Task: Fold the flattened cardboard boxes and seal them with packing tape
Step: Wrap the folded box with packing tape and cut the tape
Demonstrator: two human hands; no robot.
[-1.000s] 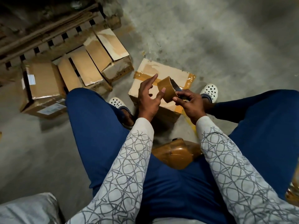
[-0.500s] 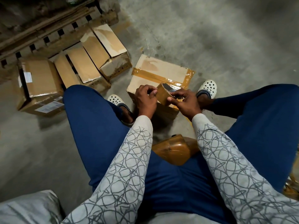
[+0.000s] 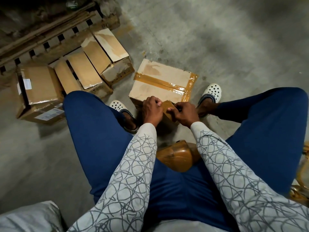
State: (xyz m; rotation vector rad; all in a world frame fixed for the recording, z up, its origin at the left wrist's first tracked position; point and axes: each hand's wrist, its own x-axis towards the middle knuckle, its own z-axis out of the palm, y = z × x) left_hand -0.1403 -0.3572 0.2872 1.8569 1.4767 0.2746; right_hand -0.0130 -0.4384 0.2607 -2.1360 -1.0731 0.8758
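Observation:
A folded cardboard box (image 3: 150, 87) sits on the concrete floor between my feet, with brown packing tape (image 3: 160, 82) running across its top and down its right side. At the box's near edge both hands hold a brown tape roll (image 3: 168, 108). My left hand (image 3: 151, 110) grips the roll's left side with curled fingers. My right hand (image 3: 184, 114) grips its right side, fingers curled over the rim. The roll's lower part is hidden behind my hands.
Several other cardboard boxes (image 3: 93, 64) lie at the left against a wooden pallet (image 3: 50, 36). A brown tape-wrapped seat edge (image 3: 177, 155) shows between my thighs. A grey sack (image 3: 28, 216) sits at bottom left. Brown tape scraps (image 3: 301, 181) lie at the right edge.
Both hands came down with the tape roll to the box's near edge. My left hand, open-fingered a second ago, has curled around the roll.

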